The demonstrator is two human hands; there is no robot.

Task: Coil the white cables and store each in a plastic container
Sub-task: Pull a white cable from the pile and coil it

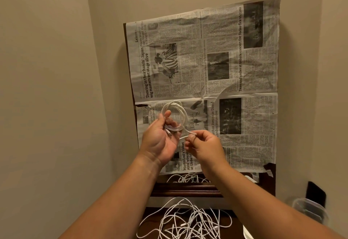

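A person's left hand [160, 138] grips a coil [177, 114] of white cable above a newspaper [244, 69] spread on a dark table [184, 189], while the right hand [205, 144] pinches the cable's loose end just beside it. A tangle [188, 220] of more white cables lies below, nearest the camera. What appear to be clear containers [308, 208], blurred, stand at lower right.

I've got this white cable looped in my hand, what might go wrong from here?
The coil is held only in the left hand, so its loops may spring open while the right hand works the loose end. The plastic containers sit off at the lower right; reaching there could loosen it. A dangling end might snag the tangled cables below.
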